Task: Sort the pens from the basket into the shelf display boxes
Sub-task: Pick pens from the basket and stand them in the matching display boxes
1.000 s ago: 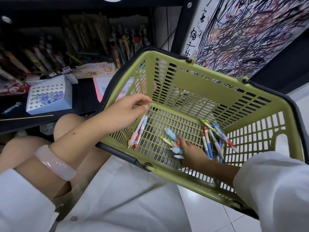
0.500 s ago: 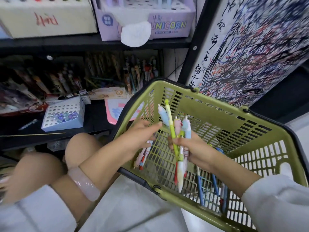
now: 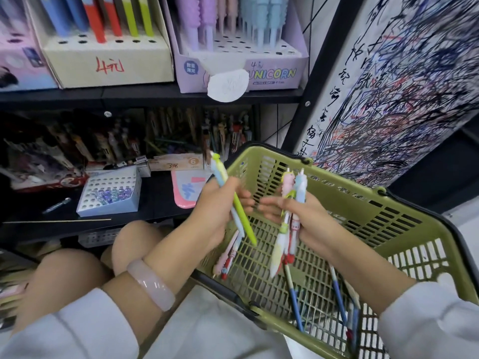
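Both hands have come up over the green basket (image 3: 363,203) since half a second ago, and the yellow-green pen (image 3: 243,218) plus a pale blue one (image 3: 219,174) have gone from the right-hand bunch to the left hand (image 3: 215,216); view has also tilted up, so more of the shelf shows. Basket sits on the lap, tilted, black-rimmed, slatted walls and floor. Above it on the upper shelf: a lilac UNICORN display box (image 3: 272,73) with pastel pens standing in its holes, and left of that a cream display box (image 3: 103,63) holding blue, red and green pens. Left of the basket on the lower shelf, a white holed box (image 3: 108,195) with a few purple-blue pieces. Left hand's fingers curl round the two pens, tips pointing down into the basket. Right hand (image 3: 305,224) grips a bunch of cartoon-topped pens (image 3: 290,216), pink and blue toppers up, over the basket's middle. Loose pens (image 3: 337,294) lie on the basket floor below the right wrist; a pink and a red-white pair (image 3: 228,257) lies at the near-left wall below the left hand.
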A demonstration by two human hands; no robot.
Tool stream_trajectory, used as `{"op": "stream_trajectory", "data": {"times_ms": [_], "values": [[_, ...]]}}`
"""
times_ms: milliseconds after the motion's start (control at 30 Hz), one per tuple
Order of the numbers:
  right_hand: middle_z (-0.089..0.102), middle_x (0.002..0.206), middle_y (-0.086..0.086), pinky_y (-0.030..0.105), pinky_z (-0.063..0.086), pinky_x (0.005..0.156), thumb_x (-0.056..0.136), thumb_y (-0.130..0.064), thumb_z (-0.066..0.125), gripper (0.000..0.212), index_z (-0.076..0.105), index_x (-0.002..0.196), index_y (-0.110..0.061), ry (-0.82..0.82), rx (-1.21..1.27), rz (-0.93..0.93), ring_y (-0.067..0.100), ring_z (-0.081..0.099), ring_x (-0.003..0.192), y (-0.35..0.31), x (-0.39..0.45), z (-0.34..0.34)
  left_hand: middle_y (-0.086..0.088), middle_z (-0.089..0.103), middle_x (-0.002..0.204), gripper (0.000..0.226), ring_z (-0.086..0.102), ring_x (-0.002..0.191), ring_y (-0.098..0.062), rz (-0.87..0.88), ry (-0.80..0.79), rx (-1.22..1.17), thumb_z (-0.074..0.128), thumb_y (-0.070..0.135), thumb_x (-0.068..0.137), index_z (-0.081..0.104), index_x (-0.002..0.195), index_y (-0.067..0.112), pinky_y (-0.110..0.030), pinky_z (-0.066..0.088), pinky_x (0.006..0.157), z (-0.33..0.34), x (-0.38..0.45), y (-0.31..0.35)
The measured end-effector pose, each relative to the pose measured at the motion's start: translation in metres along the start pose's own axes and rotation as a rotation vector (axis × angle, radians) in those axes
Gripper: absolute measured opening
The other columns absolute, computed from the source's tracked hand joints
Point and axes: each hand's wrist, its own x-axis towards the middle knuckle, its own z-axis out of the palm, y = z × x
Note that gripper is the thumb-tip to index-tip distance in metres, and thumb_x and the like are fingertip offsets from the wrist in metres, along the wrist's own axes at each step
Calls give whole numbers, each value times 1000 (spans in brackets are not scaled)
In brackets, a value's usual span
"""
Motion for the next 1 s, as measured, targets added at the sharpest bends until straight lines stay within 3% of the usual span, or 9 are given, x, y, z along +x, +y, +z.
{"op": "stream_trajectory", "data": {"times_ms": [67,167,333,467,600,700,800,933,1000], "values": [[70,103,17,29,57,68,90,5,48,20,58,107,4,-45,9,-25,23,70,90,-8,5,9,-9,65,84,18,66,76,-19,-45,-126,41,43,16,97,58,105,9,-35,58,75,5,-6,-3],[73,87,9,27,56,64,89,4,50,18,65,96,-4,-45,-42,-79,18,71,79,-11,13,29,-8,65,114,34,64,102,-21,-98,-170,3,39,34,99,54,125,17,-39,50,93,18,-8,-9],[70,84,14,40,56,78,89,-11,56,7,63,88,-10,89,-323,-141,29,69,84,-13,23,57,-1,74,85,51,71,80,-15,-211,-80,-107,32,54,95,62,112,17,-25,53,61,20,-10,-7],[66,97,14,39,51,83,90,-41,50,31,57,95,-11,129,-681,-178,27,65,90,-26,25,72,-6,63,119,50,61,109,-19,-86,-90,-20,33,55,93,55,119,19,-30,51,80,10,-10,4],[68,102,6,24,53,72,93,-60,26,55,60,106,-19,49,-737,-204,19,66,94,-42,24,84,-10,72,98,38,70,88,-19,-26,-86,-16,49,54,85,59,107,25,-36,56,78,-1,-13,20],[61,122,2,37,42,102,89,-68,15,68,55,124,-25,34,-706,-215,17,57,114,-45,30,96,-10,71,106,35,67,98,-18,40,-130,-111,55,36,89,58,120,19,-37,52,91,-11,-18,35],[58,127,0,36,38,104,82,-73,11,75,51,128,-31,-25,-695,-264,14,54,117,-48,35,113,-5,74,86,27,70,78,-15,78,-176,-204,55,27,91,61,113,13,-28,56,69,-26,-22,47],[62,108,-3,31,45,90,93,-61,20,46,54,109,-35,-25,-690,-347,11,59,100,-53,38,128,4,65,58,20,58,45,-7,125,-175,-243,57,23,90,60,107,12,-18,46,44,-48,-25,61],[61,105,-5,36,48,90,99,-38,36,25,53,115,-28,15,-787,-610,10,58,93,-57,33,133,4,61,57,19,54,44,-7,157,-141,-237,59,23,89,62,105,14,-17,44,43,-60,-24,70]]}}
